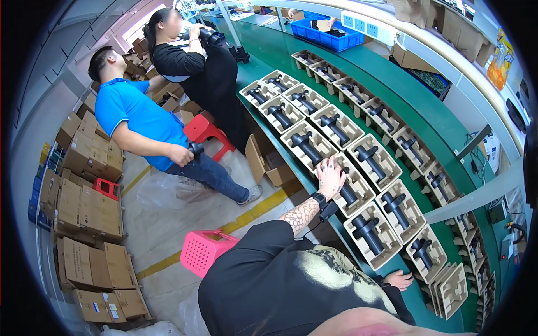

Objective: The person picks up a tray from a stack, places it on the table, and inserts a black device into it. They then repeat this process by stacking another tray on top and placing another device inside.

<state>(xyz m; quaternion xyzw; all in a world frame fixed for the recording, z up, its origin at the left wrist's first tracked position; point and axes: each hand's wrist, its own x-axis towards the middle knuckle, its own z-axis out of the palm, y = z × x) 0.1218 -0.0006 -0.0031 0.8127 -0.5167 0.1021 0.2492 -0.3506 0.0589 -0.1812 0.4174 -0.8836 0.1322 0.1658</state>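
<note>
My left hand (pixel 331 178) reaches over a row of beige moulded-pulp trays, fingers apart. It touches the edge of one tray (pixel 365 197), beside the black tube-shaped device (pixel 348 195) lying in it. Whether the fingertips press on the device I cannot tell. My right hand (pixel 399 280) rests open on the green tabletop (pixel 412 299), holding nothing. Near it stands a stack of nested pulp trays (pixel 453 291). Another tray with a black device (pixel 368 235) lies between my two hands.
More filled trays (pixel 412 147) line the far side of the bench. A blue crate (pixel 328 35) stands at the back. A metal post (pixel 465 196) crosses on the right. Two people stand to the left, near a red stool (pixel 207 131); a pink stool (pixel 204 252) is closer.
</note>
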